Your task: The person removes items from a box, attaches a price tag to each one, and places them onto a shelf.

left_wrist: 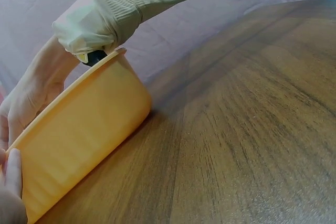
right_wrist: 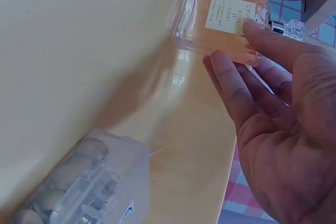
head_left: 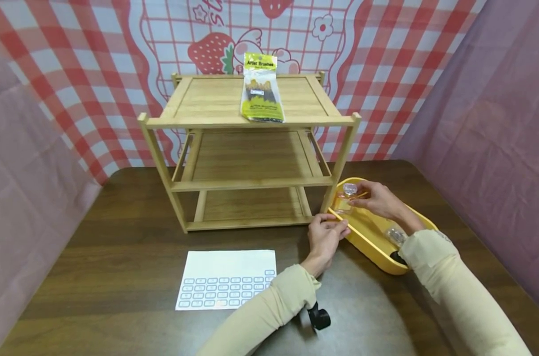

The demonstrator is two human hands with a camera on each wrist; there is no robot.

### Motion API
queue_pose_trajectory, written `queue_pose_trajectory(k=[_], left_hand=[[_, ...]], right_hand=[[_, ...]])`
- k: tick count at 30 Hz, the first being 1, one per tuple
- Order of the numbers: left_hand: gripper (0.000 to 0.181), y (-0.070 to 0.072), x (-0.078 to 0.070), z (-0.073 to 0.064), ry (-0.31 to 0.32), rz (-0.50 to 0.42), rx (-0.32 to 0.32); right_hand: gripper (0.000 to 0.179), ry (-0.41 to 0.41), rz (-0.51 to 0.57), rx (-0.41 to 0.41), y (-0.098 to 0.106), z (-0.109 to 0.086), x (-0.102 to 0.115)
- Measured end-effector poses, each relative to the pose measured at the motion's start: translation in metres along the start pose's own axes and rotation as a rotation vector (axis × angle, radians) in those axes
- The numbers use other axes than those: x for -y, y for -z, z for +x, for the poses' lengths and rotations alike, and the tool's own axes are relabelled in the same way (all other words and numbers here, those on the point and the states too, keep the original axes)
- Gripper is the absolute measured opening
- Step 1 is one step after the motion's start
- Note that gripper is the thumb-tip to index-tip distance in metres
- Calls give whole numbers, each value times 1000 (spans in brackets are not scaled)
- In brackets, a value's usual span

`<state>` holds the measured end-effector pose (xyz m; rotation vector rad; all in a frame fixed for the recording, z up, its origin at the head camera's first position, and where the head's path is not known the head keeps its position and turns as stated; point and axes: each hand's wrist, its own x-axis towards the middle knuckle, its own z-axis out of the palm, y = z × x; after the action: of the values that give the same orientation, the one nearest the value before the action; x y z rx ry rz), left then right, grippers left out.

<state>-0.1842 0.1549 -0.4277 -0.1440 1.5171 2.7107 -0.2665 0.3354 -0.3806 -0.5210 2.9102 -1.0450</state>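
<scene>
A yellow bin (head_left: 369,242) with rounded ends stands on the table, right of the wooden rack. In its far end, my right hand (head_left: 378,200) pinches a perfume bottle (right_wrist: 210,24) between thumb and fingers. The bottle holds pinkish-orange liquid and has a pale label and a faceted clear cap. My left hand (head_left: 325,240) grips the near side of the bin's rim at the far end, close to the rack's leg. A clear plastic box (right_wrist: 100,182) of round, pale things lies farther along in the bin. Beside it is a black object (head_left: 398,257), partly hidden by the right sleeve.
A three-tier wooden rack (head_left: 251,185) stands at the back, with a packet of artist brushes (head_left: 262,94) on its top shelf. A white sheet printed with small boxes (head_left: 227,277) lies in front. Checked cloth (head_left: 385,74) hangs behind.
</scene>
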Motion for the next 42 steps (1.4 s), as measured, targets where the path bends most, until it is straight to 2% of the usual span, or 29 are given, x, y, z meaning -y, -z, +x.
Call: queue_pose_trajectory(k=[10,25,42], left_hand=[[24,-1,1,-3,-20,-35,5],[23,0,2,0,-4,-42,16],[21,3,1,2,41,-87,51]], right_hand=[[24,-2,-90,-32,15,-4,8],[36,-32,-111,-100,40,-17,31],[27,17,-63,-142,41,-43,39]])
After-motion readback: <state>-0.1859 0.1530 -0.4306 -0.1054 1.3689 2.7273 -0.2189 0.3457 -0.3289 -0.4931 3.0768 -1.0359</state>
